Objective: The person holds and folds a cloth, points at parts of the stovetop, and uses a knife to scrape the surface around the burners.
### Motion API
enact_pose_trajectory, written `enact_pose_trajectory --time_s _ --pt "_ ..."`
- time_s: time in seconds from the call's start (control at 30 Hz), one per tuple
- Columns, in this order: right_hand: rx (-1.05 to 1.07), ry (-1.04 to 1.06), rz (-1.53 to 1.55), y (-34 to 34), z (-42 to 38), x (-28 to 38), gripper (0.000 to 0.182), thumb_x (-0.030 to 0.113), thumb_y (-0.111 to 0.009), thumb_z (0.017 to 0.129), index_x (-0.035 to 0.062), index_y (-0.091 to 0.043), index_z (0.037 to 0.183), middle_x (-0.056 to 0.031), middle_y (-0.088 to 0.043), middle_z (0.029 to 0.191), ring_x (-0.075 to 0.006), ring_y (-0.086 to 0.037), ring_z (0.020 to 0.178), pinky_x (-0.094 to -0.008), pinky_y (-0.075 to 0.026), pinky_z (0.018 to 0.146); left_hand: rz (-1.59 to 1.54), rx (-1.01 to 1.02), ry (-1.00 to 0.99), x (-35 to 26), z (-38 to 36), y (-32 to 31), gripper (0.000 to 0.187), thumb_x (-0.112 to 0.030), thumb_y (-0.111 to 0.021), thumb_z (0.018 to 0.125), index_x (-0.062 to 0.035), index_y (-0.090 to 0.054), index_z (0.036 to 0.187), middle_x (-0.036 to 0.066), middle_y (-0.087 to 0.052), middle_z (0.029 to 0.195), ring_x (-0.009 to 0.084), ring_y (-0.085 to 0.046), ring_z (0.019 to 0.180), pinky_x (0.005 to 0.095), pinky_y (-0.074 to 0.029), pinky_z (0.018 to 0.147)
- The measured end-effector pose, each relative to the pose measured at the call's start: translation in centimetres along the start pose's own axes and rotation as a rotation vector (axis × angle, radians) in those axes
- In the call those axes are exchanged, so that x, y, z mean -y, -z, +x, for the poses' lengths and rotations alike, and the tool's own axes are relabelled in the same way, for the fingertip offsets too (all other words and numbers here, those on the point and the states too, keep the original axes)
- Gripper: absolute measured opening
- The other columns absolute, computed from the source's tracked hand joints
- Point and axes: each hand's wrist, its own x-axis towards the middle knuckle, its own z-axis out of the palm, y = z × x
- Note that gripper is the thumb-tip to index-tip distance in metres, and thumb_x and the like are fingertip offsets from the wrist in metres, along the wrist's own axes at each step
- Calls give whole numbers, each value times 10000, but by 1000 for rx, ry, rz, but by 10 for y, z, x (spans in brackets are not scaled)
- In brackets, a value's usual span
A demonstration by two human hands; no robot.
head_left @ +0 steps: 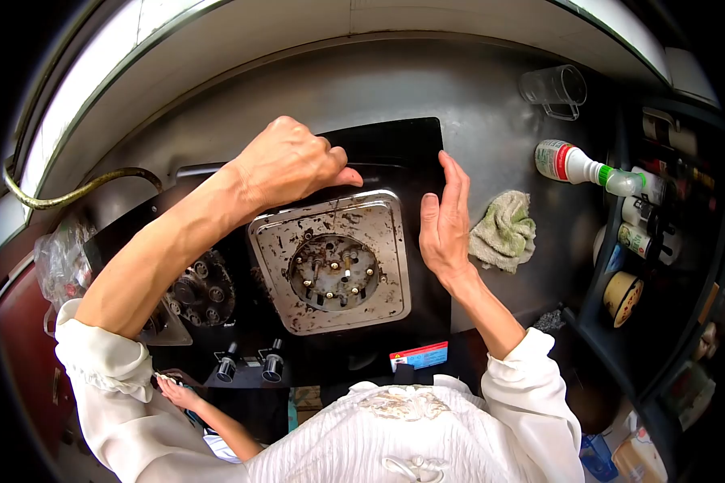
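My left hand [294,165] is closed above the rear part of the black gas stove [431,266], its fingers curled under and its thumb pointing right. What lies inside those fingers, if anything, is hidden. At the stove's right edge is my right hand [447,225], fingers stretched out and held upright along the side. Between the two hands sits a stained square metal burner tray [391,241] with a round, dirty burner opening [334,272]. A second burner [205,290] shows under my left forearm. Two control knobs [272,366] stand at the front.
Right of the stove lie a crumpled greenish cloth [505,232], a white spray bottle [568,163] on its side and a glass mug [554,90]. A dark shelf [660,338] holds jars. A hose [80,193] and plastic bag [63,262] are at left. Another person's hand [179,393] shows lower left.
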Motion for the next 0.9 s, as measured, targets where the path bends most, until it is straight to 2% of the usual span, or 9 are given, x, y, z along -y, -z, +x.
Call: enact_pose_trajectory --time_s 0.17,0.23,0.37,0.57,0.63,0.77,0.8,0.9 --pt "8 0 26 0 -1 0 572 192 -484 969 -2 -270 1462 -234 -336 1432 -397 -380 1317 -452 -336 1096 28 -9 -84 4 8 1 589 -519 -479 942 -52 -553 592 92 -555 481 302 -613 501 391 -495 489" --pt "7 3 22 0 -1 0 579 199 -488 968 -1 -265 1464 -235 -335 1432 -398 -380 1315 -452 -334 1098 64 -51 -159 5 9 2 519 -476 -549 921 -83 -504 584 54 -533 482 230 -599 475 351 -469 451" --pt "4 9 17 -2 0 -1 590 215 -487 971 2 -252 1469 -237 -336 1430 -402 -379 1313 -453 -326 1102 99 -29 -123 12 11 -2 530 -497 -556 910 -83 -500 584 47 -542 496 238 -600 475 357 -474 457" --pt "12 26 -35 -2 0 -1 586 252 -475 988 -15 -260 1464 -242 -340 1429 -401 -371 1325 -450 -321 1105 56 8 -207 21 14 6 559 -524 -507 925 -62 -522 611 54 -554 513 248 -600 480 365 -469 461" --pt "19 10 -65 -3 0 0 591 263 -472 991 -25 -262 1462 -243 -341 1430 -400 -368 1329 -446 -324 1103 -5 0 -189 26 1 4 585 -544 -491 915 -53 -584 611 86 -524 462 282 -601 505 375 -468 465" --pt "25 20 -66 -5 0 -2 591 263 -456 998 -27 -246 1467 -233 -321 1446 -390 -359 1341 -448 -314 1116 48 68 -17 49 -56 3 589 -557 -488 912 -58 -571 611 83 -523 471 296 -593 502 382 -478 475" --pt "28 27 -64 -6 0 -2 591 263 -456 998 -27 -246 1467 -233 -321 1446 -390 -359 1341 -448 -314 1116 63 -11 -31 57 -72 1 583 -555 -498 912 -65 -553 602 80 -540 494 292 -594 505 374 -478 480" --pt "33 17 -77 -6 -1 -1 586 250 -451 997 -28 -240 1468 -229 -321 1449 -383 -352 1348 -450 -305 1119 56 -56 -43 76 -111 -2 543 -522 -537 911 -78 -540 597 71 -564 532 288 -598 515 367 -478 489"
